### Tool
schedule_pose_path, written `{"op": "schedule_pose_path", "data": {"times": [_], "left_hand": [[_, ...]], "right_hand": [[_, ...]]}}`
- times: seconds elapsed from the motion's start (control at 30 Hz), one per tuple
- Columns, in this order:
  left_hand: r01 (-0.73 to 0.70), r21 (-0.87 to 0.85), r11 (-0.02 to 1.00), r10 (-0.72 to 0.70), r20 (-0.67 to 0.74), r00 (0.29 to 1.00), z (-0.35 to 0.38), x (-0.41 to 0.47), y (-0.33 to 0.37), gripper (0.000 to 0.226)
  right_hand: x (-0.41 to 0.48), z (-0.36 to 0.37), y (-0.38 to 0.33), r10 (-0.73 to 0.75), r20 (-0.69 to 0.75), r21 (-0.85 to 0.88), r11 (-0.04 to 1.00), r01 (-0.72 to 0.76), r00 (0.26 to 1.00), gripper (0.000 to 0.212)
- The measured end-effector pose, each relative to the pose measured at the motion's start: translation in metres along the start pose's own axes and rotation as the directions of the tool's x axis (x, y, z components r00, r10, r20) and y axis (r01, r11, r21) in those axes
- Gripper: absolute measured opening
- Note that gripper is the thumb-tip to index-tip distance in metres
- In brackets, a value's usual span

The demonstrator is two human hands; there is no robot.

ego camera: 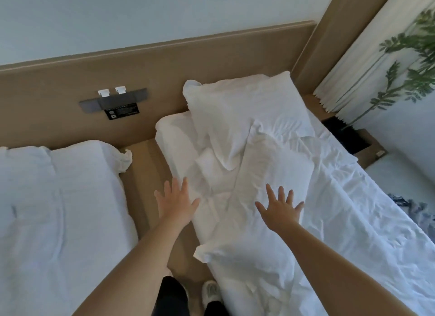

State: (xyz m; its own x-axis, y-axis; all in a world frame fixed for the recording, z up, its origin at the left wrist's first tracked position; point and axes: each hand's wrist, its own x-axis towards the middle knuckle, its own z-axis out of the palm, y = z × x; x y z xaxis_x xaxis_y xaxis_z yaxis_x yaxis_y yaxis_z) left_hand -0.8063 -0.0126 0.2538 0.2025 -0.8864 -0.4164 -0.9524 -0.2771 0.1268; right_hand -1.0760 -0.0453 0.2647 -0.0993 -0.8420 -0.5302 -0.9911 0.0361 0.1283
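Observation:
A single bed with a rumpled white sheet (348, 216) fills the right half of the view. A white pillow (242, 108) lies at its head, and a crumpled white duvet (266, 165) lies below the pillow. My left hand (175, 203) is spread flat, fingers straight, over the bed's left edge. My right hand (280, 208) is also spread flat with fingers apart, over the duvet. Neither hand grips any cloth; whether they press the fabric or hover just above it I cannot tell.
A second bed with white bedding (58, 209) stands at the left, across a narrow tan floor gap (146, 174). A tan headboard (164, 63) with a dark switch panel (115, 101) runs along the back. A leaf-print curtain (376, 63) hangs at the right. My shoe (210, 292) is at the bed's edge.

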Motion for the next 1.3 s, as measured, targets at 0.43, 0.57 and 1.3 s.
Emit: {"op": "schedule_pose_path", "data": {"times": [0.43, 0.57, 1.3], "left_hand": [[0.525, -0.058, 0.849, -0.524, 0.038, 0.851, -0.024, -0.035, -0.324, 0.076], [0.682, -0.109, 0.723, -0.674, 0.104, 0.731, -0.016, -0.063, -0.399, 0.076], [0.813, -0.535, -0.230, -0.931, 0.365, -0.023, 0.162, 0.210, -0.775, 0.134]], "right_hand": [[0.005, -0.047, -0.384, -0.542, 0.013, -0.261, 0.809, 0.526, 0.840, 0.075], [-0.012, -0.050, -0.501, -0.702, 0.106, -0.315, 0.648, 0.693, 0.705, 0.074], [0.130, 0.146, -1.119, -0.880, 0.453, -0.571, -0.411, 0.711, -0.145, 0.108]]}}
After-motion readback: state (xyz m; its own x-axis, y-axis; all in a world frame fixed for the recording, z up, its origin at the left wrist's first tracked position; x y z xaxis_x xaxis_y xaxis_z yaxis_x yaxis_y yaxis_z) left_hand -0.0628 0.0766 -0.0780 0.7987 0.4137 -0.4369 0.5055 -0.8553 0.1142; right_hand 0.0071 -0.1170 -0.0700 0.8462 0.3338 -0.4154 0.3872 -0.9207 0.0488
